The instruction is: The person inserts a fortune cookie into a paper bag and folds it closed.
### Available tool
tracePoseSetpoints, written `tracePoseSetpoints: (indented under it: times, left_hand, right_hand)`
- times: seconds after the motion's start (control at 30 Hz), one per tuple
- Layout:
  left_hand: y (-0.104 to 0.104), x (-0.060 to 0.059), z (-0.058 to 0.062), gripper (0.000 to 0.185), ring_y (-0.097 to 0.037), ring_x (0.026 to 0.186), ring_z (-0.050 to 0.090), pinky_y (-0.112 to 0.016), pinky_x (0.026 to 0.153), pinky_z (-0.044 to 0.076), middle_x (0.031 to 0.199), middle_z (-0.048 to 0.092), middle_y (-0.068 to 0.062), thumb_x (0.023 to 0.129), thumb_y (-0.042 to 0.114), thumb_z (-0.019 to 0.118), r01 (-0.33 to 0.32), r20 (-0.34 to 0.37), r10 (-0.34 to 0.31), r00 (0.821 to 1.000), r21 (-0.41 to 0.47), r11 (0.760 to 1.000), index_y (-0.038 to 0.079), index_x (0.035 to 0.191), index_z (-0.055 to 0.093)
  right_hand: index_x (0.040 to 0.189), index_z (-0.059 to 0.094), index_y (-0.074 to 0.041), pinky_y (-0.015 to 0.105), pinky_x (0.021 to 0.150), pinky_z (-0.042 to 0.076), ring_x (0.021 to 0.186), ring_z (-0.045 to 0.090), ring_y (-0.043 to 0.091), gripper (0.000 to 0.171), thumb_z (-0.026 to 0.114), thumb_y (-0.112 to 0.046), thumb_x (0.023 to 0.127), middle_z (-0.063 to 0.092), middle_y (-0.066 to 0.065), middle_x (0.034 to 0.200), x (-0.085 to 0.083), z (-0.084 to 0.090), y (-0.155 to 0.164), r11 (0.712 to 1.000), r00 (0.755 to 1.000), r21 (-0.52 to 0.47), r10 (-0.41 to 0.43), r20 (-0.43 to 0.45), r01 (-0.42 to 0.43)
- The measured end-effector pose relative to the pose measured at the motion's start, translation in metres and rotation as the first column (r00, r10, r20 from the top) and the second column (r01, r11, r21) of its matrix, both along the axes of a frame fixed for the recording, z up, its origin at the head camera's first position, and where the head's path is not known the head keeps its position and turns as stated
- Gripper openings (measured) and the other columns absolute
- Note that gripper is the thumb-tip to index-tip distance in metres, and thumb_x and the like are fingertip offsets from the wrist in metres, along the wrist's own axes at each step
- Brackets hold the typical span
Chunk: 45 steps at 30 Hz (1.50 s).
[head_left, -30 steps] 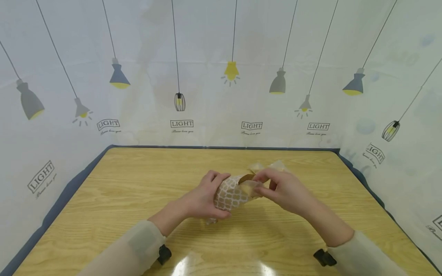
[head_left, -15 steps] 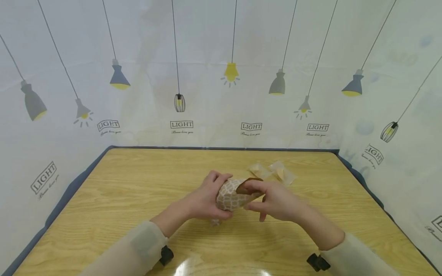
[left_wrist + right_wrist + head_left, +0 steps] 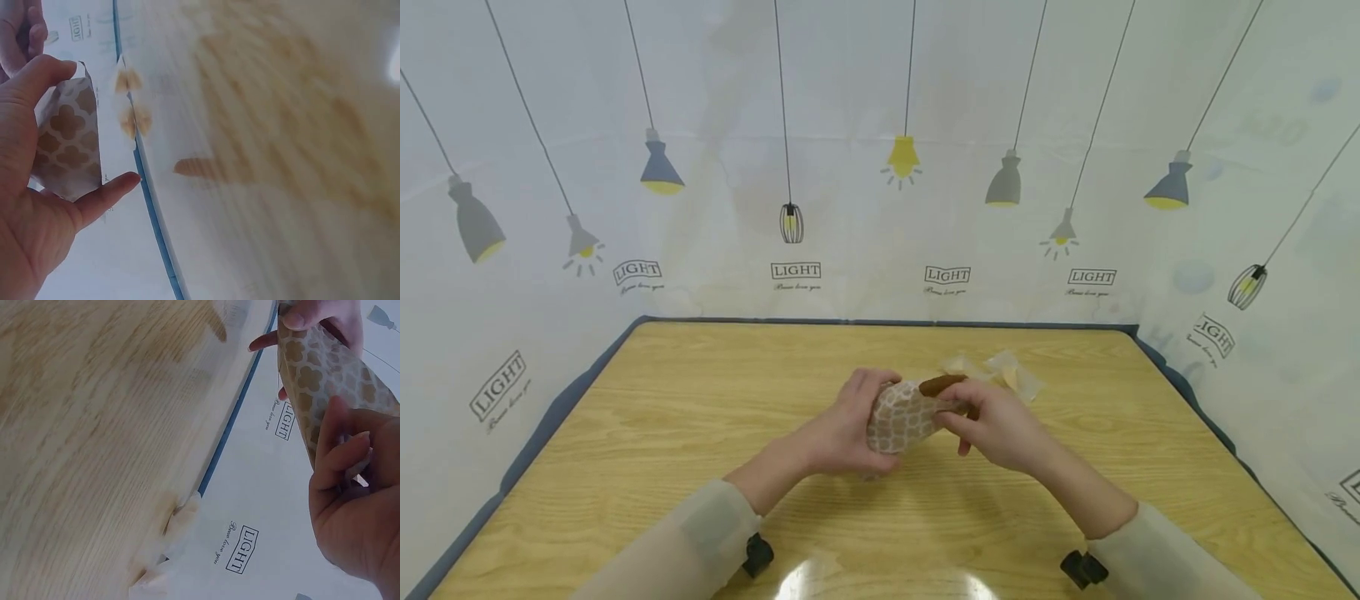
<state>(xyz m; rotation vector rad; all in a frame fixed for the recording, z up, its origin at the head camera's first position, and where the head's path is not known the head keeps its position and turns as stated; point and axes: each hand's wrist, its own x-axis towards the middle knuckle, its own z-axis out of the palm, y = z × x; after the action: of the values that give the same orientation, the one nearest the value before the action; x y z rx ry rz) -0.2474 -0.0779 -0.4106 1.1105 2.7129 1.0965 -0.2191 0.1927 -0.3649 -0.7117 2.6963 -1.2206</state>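
Fingers of the left hand (image 3: 842,429) curl round a small patterned paper bag (image 3: 904,414), thumb underneath and fingertips over the top, so the bag is gripped just above the table (image 3: 662,433). The right hand (image 3: 996,421) pinches the bag's open mouth between thumb and forefinger, its other fingers loosely bent below. In the head view the bag is brown kraft paper printed with a white lattice of rounded quatrefoil shapes; a plain dark-brown lip shows at the mouth, on the side toward the right hand. The bag sits between the two hands, over the middle of the table. Just beyond the bag, toward the far edge of the table, lie two clear wrapped sweets (image 3: 1000,373), apart from the bag.

In the left wrist view the left hand (image 3: 31,206) holds the bag (image 3: 65,140) between thumb and palm, the thumb stretched along its lower edge. The brown quatrefoils on pale ground show plainly, and the paper is creased into a sharp fold. The sweets (image 3: 128,100) appear blurred beyond the bag.

In the right wrist view the right hand (image 3: 356,512) has its fingers bent onto the bag (image 3: 325,381), pressing the paper near the mouth; the bag runs away from it to the left hand's fingertips. One sweet (image 3: 181,519) lies on the table's edge side, well apart from the bag.
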Motion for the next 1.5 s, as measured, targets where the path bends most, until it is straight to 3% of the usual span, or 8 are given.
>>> tracePoseSetpoints:
  times: [0.2,0.5,0.6,0.73,1.03,1.2,1.37,1.5]
  left_hand:
    - [0.000,0.000,0.002,0.101,-0.025,0.125,0.049,-0.043,0.103,0.055,0.146,0.043,-0.016,0.077,0.024,0.095,-0.013,0.022,0.012,1.000,0.015,1.000,0.011,0.159,0.036]
    - [0.001,0.002,0.005,0.097,-0.029,0.127,0.051,-0.048,0.105,0.056,0.147,0.042,-0.018,0.079,0.018,0.094,-0.027,0.067,0.025,0.997,0.016,1.000,0.010,0.159,0.039]
    - [0.001,0.002,0.005,0.105,-0.029,0.128,0.050,-0.048,0.106,0.056,0.149,0.042,-0.018,0.079,0.020,0.095,-0.026,0.080,0.026,0.996,0.001,1.000,0.010,0.164,0.034]
    - [0.001,0.003,0.003,0.116,-0.028,0.127,0.050,-0.048,0.106,0.055,0.153,0.040,-0.018,0.078,0.024,0.095,-0.037,0.106,0.039,0.994,-0.021,0.999,0.011,0.170,0.026]
    - [0.003,0.003,0.003,0.110,-0.025,0.124,0.051,-0.046,0.103,0.056,0.148,0.043,-0.017,0.080,0.015,0.091,-0.032,0.117,0.030,0.993,0.020,0.999,0.010,0.169,0.027]
    - [0.002,0.003,0.003,0.108,-0.025,0.125,0.051,-0.046,0.105,0.054,0.150,0.043,-0.018,0.082,0.015,0.090,-0.020,0.113,0.018,0.993,0.018,1.000,0.009,0.169,0.027]
    - [0.001,0.004,0.003,0.107,-0.027,0.128,0.052,-0.048,0.108,0.054,0.151,0.045,-0.019,0.081,0.013,0.091,-0.020,0.101,0.018,0.995,0.017,1.000,0.007,0.168,0.029]
    - [0.002,0.004,0.004,0.107,-0.028,0.130,0.052,-0.048,0.109,0.054,0.152,0.045,-0.019,0.082,0.013,0.090,-0.017,0.108,0.015,0.994,0.019,1.000,0.007,0.169,0.029]
  right_hand:
    - [0.131,0.068,-0.015,0.032,0.044,0.052,0.065,0.075,0.027,0.022,0.069,-0.020,0.109,0.076,0.013,0.118,-0.002,0.000,0.000,1.000,0.998,-0.028,-0.004,0.069,0.006]
    - [0.124,0.080,-0.011,0.031,0.042,0.050,0.065,0.075,0.020,0.022,0.067,-0.020,0.109,0.064,0.021,0.153,-0.003,-0.003,-0.002,0.997,0.992,-0.034,0.073,0.100,-0.070]
    - [0.121,0.080,-0.010,0.031,0.042,0.050,0.064,0.075,0.024,0.019,0.066,-0.018,0.110,0.073,0.022,0.133,-0.003,-0.004,-0.002,0.998,0.995,-0.040,0.045,0.084,-0.042]
    - [0.119,0.078,-0.012,0.028,0.040,0.045,0.064,0.075,0.035,0.016,0.067,-0.020,0.110,0.078,0.011,0.097,-0.002,-0.003,-0.003,0.999,0.995,-0.044,-0.017,0.094,0.021]
    - [0.114,0.075,-0.014,0.040,0.053,0.060,0.059,0.072,0.025,0.016,0.078,-0.026,0.103,0.075,0.009,0.107,0.001,-0.008,-0.010,0.997,0.990,-0.062,-0.027,0.142,0.036]
    - [0.108,0.076,-0.015,0.026,0.042,0.045,0.053,0.071,0.025,0.010,0.075,-0.025,0.106,0.075,0.009,0.098,0.002,-0.007,-0.010,0.998,0.986,-0.042,-0.029,0.163,0.036]
    - [0.109,0.077,-0.010,0.025,0.041,0.043,0.057,0.074,0.024,0.015,0.065,-0.019,0.111,0.068,0.025,0.142,0.002,-0.008,-0.007,0.997,0.982,-0.067,0.044,0.186,-0.032]
    - [0.093,0.071,-0.005,0.031,0.052,0.056,0.060,0.073,0.022,0.023,0.062,-0.015,0.112,0.054,0.026,0.161,0.001,-0.010,-0.007,0.995,0.985,-0.074,0.078,0.155,-0.067]
